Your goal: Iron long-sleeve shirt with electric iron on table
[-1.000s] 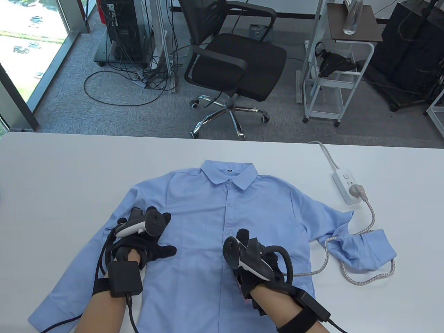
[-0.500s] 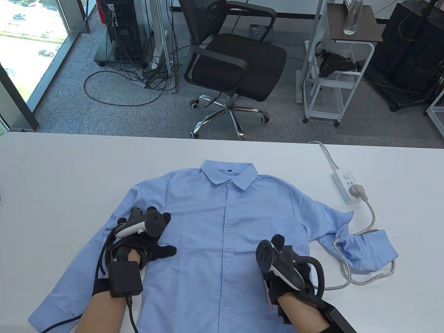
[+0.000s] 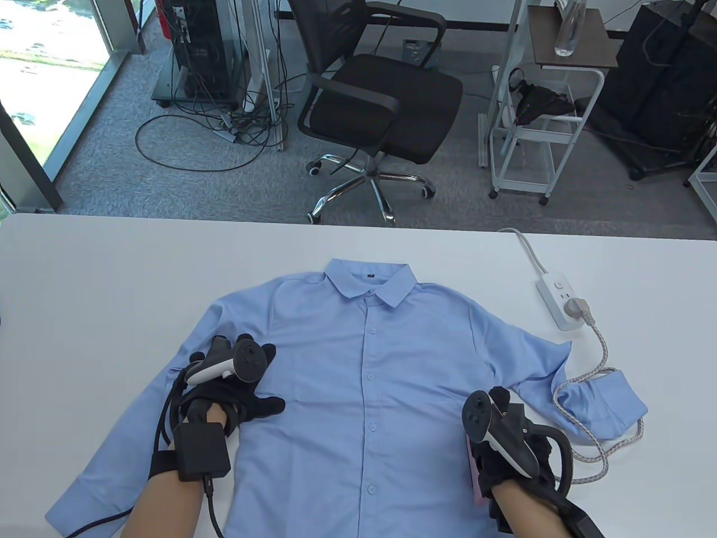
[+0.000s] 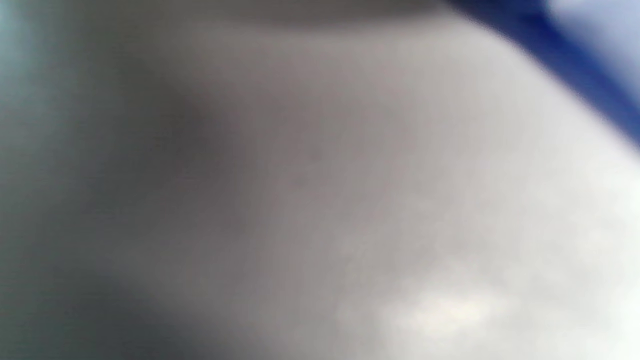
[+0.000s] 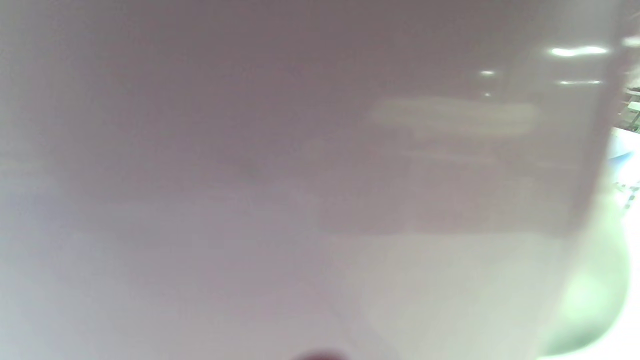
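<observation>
Evidently the left hand (image 3: 235, 386) spreads flat to pin the blue shirt (image 3: 358, 358) while the right hand (image 3: 504, 443) grips the pink iron (image 3: 475, 476).

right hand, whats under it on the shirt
Under the right hand, a thin pink edge shows against the blue shirt, likely the iron. Glove and tracker cover the rest; the braided cord leads toward it.

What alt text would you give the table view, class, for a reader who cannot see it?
A light blue long-sleeve shirt lies buttoned and face up on a white table. The gloved left hand rests flat on it, and the right hand holds a mostly hidden pinkish iron at the shirt's right side. The iron's braided cord runs to a power strip.
</observation>
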`<state>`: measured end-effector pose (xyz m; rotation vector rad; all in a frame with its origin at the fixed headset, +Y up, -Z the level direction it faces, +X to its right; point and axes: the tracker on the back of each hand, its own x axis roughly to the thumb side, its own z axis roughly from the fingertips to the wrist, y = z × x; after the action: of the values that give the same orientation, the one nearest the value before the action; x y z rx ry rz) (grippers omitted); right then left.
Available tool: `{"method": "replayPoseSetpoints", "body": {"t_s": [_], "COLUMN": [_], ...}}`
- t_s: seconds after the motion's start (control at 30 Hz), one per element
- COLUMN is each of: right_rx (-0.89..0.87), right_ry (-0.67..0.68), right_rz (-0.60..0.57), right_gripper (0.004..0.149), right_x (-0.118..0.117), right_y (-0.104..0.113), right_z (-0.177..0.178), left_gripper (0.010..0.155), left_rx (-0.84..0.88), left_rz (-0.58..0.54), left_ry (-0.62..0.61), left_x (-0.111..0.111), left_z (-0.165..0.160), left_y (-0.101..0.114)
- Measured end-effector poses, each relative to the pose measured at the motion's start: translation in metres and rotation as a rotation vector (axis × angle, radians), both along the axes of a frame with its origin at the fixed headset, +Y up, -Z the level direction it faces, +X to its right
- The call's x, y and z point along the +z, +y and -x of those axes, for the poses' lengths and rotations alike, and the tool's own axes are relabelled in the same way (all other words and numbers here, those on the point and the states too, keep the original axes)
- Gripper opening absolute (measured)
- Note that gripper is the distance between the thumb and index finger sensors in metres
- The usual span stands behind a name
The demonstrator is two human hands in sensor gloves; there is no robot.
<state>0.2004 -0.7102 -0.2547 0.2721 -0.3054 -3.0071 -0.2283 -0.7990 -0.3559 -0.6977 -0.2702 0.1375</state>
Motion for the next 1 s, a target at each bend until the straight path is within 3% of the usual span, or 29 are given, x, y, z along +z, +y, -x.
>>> {"method": "replayPoseSetpoints", "body": {"t_s": [0.33,0.43,0.53,0.63,0.77,0.9,0.97,1.0], "right_rx": [0.007,-0.079,-0.08,-0.062,-0.068,-0.154,-0.125,-0.128], "right_ry": [-0.019,-0.011,0.059,0.102,0.168,0.247,0.368,0.39], "right_rz": [-0.005,0.051,-0.006,0.063,0.029,0.019,-0.109,-0.132], "right_gripper": [0.059,0.077,0.08,0.075,0.069,0.069,0.068,0.068], "right_x": [0.002,0.006,0.03,0.05,0.043,0.02,0.002,-0.001], "right_y": [0.0,0.005,0.017,0.008,0.006,0.041,0.075,0.082], "right_z": [-0.025,-0.029,-0.03,-0.03,-0.024,0.005,0.044,0.052], "left_gripper": [0.108,0.107,0.108,0.107,0.108,0.109,0.11,0.11], "left_rx": [0.021,0.041,0.122,0.12,-0.01,-0.021,0.006,0.01], "left_rz": [-0.016,-0.032,-0.107,-0.154,-0.054,0.0,0.001,-0.001], "left_ry": [0.009,0.014,0.05,0.115,0.15,0.149,0.16,0.16], "left_x": [0.002,0.001,-0.001,-0.001,0.008,0.02,0.023,0.023], "left_z": [-0.024,-0.024,-0.017,0.002,0.031,0.045,0.046,0.046], "left_y": [-0.001,0.001,0.016,0.034,0.028,0.018,0.017,0.017]}}
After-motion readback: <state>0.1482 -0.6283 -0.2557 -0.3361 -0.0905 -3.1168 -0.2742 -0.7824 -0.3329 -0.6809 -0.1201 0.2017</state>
